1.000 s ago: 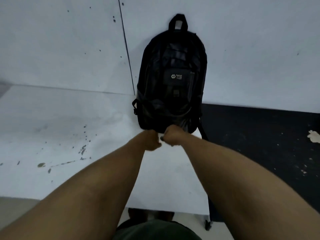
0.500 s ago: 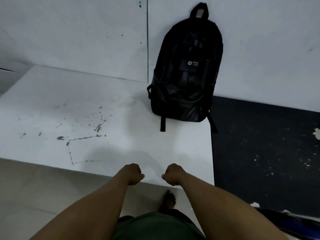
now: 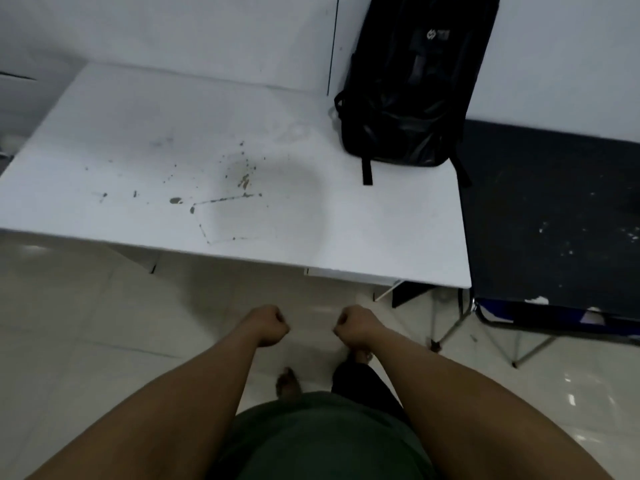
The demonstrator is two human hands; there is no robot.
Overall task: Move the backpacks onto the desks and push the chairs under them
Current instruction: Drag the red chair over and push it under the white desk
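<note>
We see a black backpack at the far right corner of a white desk speckled with grey-brown stains; beside its right edge, a black, white-flecked desk; pale tiled floor.

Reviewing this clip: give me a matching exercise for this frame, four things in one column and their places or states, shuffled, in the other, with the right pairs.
Things
1. black fabric backpack
2. white stained desk
3. dark speckled desk
4. left hand

Places or states
A. fist, holding nothing, above the tiled floor
B. to the right of the white desk
C. upright against the white wall
D. bears the backpack at its far right corner

Pairs: 1-C, 2-D, 3-B, 4-A
</note>
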